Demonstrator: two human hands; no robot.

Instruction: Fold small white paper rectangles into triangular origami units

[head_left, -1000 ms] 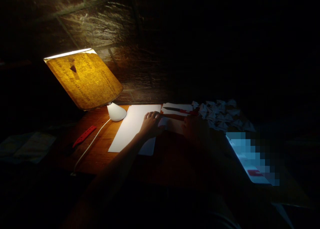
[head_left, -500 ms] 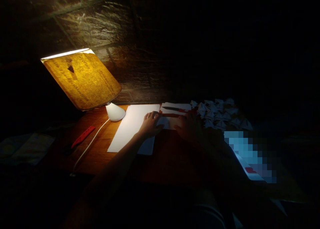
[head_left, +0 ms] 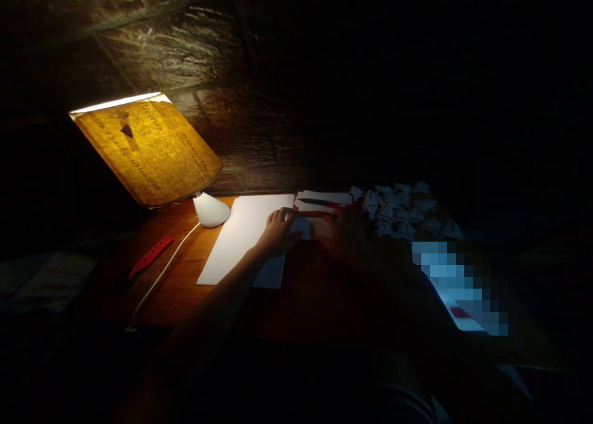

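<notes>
A small piece of paper (head_left: 303,227) lies between my hands on the wooden table, its right part in shadow. My left hand (head_left: 279,231) is at its left side, fingers bent over the far edge and thumb at the near side, resting partly over a stack of white sheets (head_left: 241,238). My right hand (head_left: 341,233) grips the paper's right side, thumb pointing inward; it is dark and its fingers show poorly. Just beyond the hands, a knife-like tool with a dark pointed blade and red handle (head_left: 319,202) lies on smaller white papers (head_left: 340,197).
A lit lamp (head_left: 148,152) with a printed shade stands at the left, its white cord (head_left: 164,275) crossing the table. Beside it lies a red perforated-handled tool (head_left: 151,255). Several folded white paper pieces (head_left: 403,211) are heaped at the right, near a glowing, blurred-out device (head_left: 463,294).
My right hand has shifted slightly left along the paper, its thumb nearer my left hand. My left hand stays about where it was. The whole view has moved a little.
</notes>
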